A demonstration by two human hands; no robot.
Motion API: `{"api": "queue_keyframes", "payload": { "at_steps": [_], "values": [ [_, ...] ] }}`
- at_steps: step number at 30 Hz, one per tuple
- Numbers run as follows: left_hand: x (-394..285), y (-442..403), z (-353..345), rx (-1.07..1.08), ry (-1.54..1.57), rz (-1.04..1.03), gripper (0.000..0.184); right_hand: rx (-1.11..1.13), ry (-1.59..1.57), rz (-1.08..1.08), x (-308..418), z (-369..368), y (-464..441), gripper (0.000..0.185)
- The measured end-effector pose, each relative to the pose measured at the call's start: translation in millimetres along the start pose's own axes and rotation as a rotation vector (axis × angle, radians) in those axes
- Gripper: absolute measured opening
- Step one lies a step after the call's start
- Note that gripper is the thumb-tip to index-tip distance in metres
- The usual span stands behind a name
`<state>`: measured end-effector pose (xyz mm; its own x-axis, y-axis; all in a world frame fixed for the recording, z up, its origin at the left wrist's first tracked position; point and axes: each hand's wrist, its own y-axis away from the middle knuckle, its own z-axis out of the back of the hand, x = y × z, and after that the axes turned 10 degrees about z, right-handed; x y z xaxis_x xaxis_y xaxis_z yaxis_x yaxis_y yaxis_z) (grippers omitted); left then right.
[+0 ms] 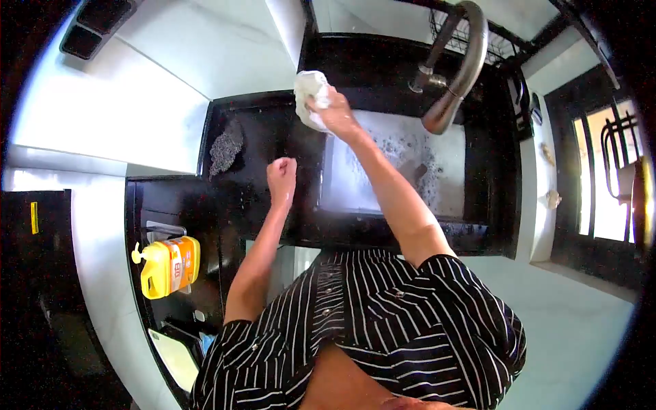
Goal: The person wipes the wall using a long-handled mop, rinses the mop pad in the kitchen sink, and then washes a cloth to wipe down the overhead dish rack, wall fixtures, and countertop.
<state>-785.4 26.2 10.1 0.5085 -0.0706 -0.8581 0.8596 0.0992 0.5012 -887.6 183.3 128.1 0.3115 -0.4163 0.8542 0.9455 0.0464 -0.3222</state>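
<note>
A crumpled white cloth is bunched in my right hand, whose fingers are wrapped round it. It is over the black counter at the back left corner of the sink. My left hand is curled into a fist above the counter, left of the sink, with nothing showing in it. A rough grey mat or cloth lies farther left, against the wall. Suds and water spots cover the pale sink bottom, and a small dark shape there is partly hidden by my right forearm.
A curved metal faucet reaches over the sink's right side. On the left counter stands a yellow pump bottle, with a pale board nearer me. Behind the faucet is a wire rack. A barred window is at right.
</note>
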Motion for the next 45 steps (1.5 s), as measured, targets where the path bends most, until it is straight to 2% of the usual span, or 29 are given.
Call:
{"api": "queue_keyframes", "payload": {
  "at_steps": [1,2,3,4,6,11,14,18,19,24,25,26,27,29,31,32,35,37,38,39,40,41,42,43,44,45],
  "values": [
    [16.9,-2.5,-2.7,-0.151,-0.043,-0.108,0.028,-0.047,0.122,0.174,-17.3,-16.2,-10.3,0.034],
    [19.3,1.1,-1.0,-0.164,-0.085,-0.146,0.027,-0.092,0.242,0.346,-44.4,-33.3,-17.1,0.036],
    [18.2,4.7,1.7,-0.18,-0.133,-0.186,0.025,-0.097,0.213,0.208,-72.5,-48.1,-19.9,0.033],
    [44.3,2.5,3.3,-0.213,-0.278,-0.248,0.024,-0.215,0.175,0.114,-106.7,-63.3,3.9,0.031],
    [40.1,12.3,9.0,-0.197,-0.262,-0.267,0.018,-0.323,0.259,-0.017,-96.0,-66.3,-1.8,0.029],
    [50.2,25.1,17.7,-0.164,-0.195,-0.332,0.015,-0.27,0.259,-0.068,-108.3,-58.5,-19.0,0.028],
    [56.9,27.0,17.3,-0.142,-0.13,-0.287,0.015,-0.377,0.217,-0.021,-99.3,-65.0,-14.9,0.027],
    [45.0,35.8,14.6,-0.18,-0.122,-0.292,0.014,-0.482,0.223,-0.059,-100.1,-74.4,-22.4,0.038],
    [44.9,37.4,15.2,-0.201,-0.128,-0.31,0.014,-0.518,0.261,0.041,-112.5,-78.9,-25.4,0.04],
    [56.6,47.0,24.0,-0.166,-0.063,-0.214,0.015,-0.361,0.263,-0.147,-131.9,-57.3,-73.3,0.035],
    [57.6,49.6,25.6,-0.152,-0.051,-0.199,0.015,-0.45,0.09,-0.197,-117.2,-50.8,-82.0,0.031],
    [59.0,50.8,26.3,-0.147,-0.039,-0.203,0.015,-0.431,0.158,-0.258,-115.2,-44.7,-93.8,0.03],
    [60.8,52.5,26.9,-0.141,-0.028,-0.205,0.016,-0.421,0.176,-0.172,-130.2,-42.9,-109.0,0.033],
    [64.6,54.9,27.4,-0.134,0.008,-0.203,0.016,-0.322,0.536,0.052,-165.7,-41.8,-143.5,0.033],
    [69.6,56.0,25.9,-0.146,0.063,-0.2,0.016,-0.333,0.899,0.308,-279.7,-45.8,-208.0,0.034],
    [71.1,56.9,26.9,-0.146,0.033,-0.201,0.016,-0.142,1.236,0.453,-313.6,-57.8,-230.1,0.02],
    [76.1,72.3,32.6,-0.157,-0.035,-0.175,0.017,-0.354,0.992,0.395,-323.0,-84.4,-213.5,0.018],
    [72.5,69.6,28.1,-0.153,-0.028,-0.19,0.018,-0.518,0.864,0.377,-317.8,-74.3,-221.5,0.017],
    [70.7,69.7,27.1,-0.152,-0.027,-0.195,0.018,-0.372,0.592,0.147,-263.5,-59.2,-194.2,0.021],
    [69.3,71.2,25.9,-0.15,-0.05,-0.198,0.018,-0.272,0.364,-0.113,-196.5,-42.1,-163.4,0.038],
    [70.2,72.8,26.0,-0.138,-0.049,-0.199,0.018,-0.292,0.344,-0.076,-157.2,-40.8,-131.9,0.037],
    [72.0,72.1,26.7,-0.127,-0.047,-0.203,0.018,-0.226,0.376,-0.128,-143.7,-41.5,-112.4,0.035],
    [70.3,70.1,26.4,-0.118,-0.045,-0.211,0.019,-0.274,0.336,-0.154,-131.6,-46.9,-90.0,0.036],
    [66.5,70.4,27.3,-0.123,-0.103,-0.2,0.019,-0.218,0.275,-0.187,-107.9,-44.0,-66.1,0.032],
    [61.9,69.8,26.5,-0.123,-0.119,-0.216,0.019,-0.267,0.24,-0.19,-106.0,-52.6,-47.8,0.028],
    [57.4,69.5,26.9,-0.125,-0.138,-0.23,0.019,-0.323,0.247,-0.049,-96.0,-57.4,-31.3,0.023]
  ]
}}
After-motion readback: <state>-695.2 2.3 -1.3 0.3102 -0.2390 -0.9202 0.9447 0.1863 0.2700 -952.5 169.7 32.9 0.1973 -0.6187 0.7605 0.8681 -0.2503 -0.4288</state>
